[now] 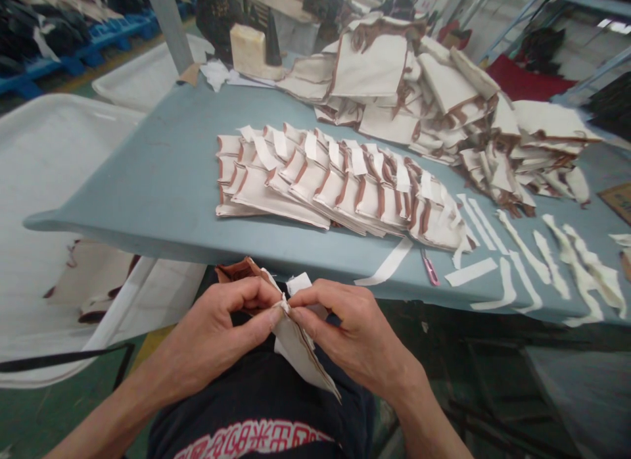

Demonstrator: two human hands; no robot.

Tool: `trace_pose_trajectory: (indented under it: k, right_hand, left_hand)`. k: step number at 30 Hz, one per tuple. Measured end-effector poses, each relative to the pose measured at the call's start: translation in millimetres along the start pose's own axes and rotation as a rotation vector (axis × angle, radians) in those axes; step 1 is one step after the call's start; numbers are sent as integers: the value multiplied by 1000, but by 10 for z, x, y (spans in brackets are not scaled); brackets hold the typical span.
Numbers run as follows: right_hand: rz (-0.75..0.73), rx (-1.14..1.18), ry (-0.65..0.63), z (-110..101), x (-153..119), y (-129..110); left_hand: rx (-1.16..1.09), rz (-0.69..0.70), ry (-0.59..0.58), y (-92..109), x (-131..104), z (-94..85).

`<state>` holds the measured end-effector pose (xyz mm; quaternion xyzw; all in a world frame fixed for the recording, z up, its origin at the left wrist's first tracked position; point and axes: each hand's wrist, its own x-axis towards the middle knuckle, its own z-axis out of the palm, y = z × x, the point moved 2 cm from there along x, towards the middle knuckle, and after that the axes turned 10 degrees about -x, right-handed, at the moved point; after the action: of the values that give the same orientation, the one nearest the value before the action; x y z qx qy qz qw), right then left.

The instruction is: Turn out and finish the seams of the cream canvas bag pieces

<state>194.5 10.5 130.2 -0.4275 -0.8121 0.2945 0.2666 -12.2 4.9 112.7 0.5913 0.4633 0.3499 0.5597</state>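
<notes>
Between my two hands hangs a cream fabric piece (304, 355) with brown edging, held over my lap in front of the table edge. My left hand (236, 317) pinches its upper seam between thumb and forefinger. From the other side my right hand (340, 321) pinches the same seam, the fingertips of both hands nearly meeting. A brown flap (239, 269) of the piece sticks up behind my left fingers. A small white strip (298, 283) shows just beyond the fingertips; its lower end is hidden.
On the blue-grey table (148, 183) lies an overlapping row of cream pieces (340, 189) topped with white strips. Behind is a large heap of similar pieces (374, 64). Loose strips (522, 242) and a pink-handled tool (430, 268) lie right. White bins (44, 137) stand left.
</notes>
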Motion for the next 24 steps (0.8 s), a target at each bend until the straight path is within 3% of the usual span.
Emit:
trace_pose_trajectory:
  k: [15,24]
  right_hand:
    - [-15,-177,-1,-65,7,-99]
    - [-1,-225,-14,-92,-14,-106]
  left_hand:
    - [84,80,47,117,13,87]
    - [120,101,51,64,25,149]
